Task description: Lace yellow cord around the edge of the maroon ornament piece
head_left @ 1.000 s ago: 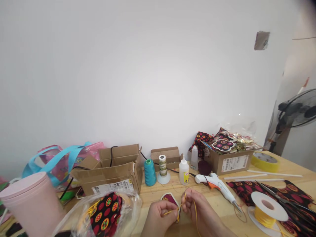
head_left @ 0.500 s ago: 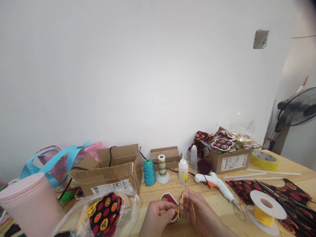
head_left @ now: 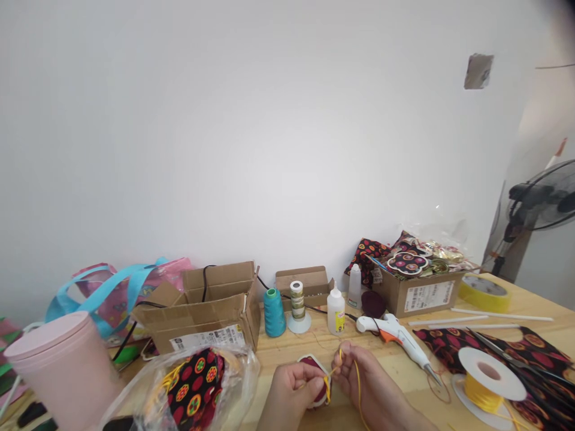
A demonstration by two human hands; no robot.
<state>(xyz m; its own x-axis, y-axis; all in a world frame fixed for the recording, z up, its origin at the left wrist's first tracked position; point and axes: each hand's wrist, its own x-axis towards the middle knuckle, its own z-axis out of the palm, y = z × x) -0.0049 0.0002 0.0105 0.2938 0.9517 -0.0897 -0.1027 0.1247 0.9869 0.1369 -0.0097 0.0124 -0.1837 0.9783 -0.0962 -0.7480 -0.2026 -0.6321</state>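
Observation:
At the bottom middle of the head view, my left hand (head_left: 291, 392) is closed, pinching a thin yellow cord (head_left: 358, 383) against a small maroon fabric piece with a white edge (head_left: 309, 363). My right hand (head_left: 366, 386) is closed on the same cord just to the right, with a loop rising above its fingers and a strand trailing down over its back. Both hands hover just above the wooden table (head_left: 287, 350).
Around the hands: a white glue gun (head_left: 395, 335), a glue bottle (head_left: 335, 311), a teal thread cone (head_left: 274, 311), a yellow cord spool (head_left: 487, 374), patterned fabric (head_left: 530, 350), cardboard boxes (head_left: 211, 308), a plastic bag of fabric pieces (head_left: 193, 383), a pink tub (head_left: 63, 365), a fan (head_left: 539, 200).
My hands have stayed together over the maroon piece, with the fingers shifting a little on the yellow cord. The camera has tilted slightly.

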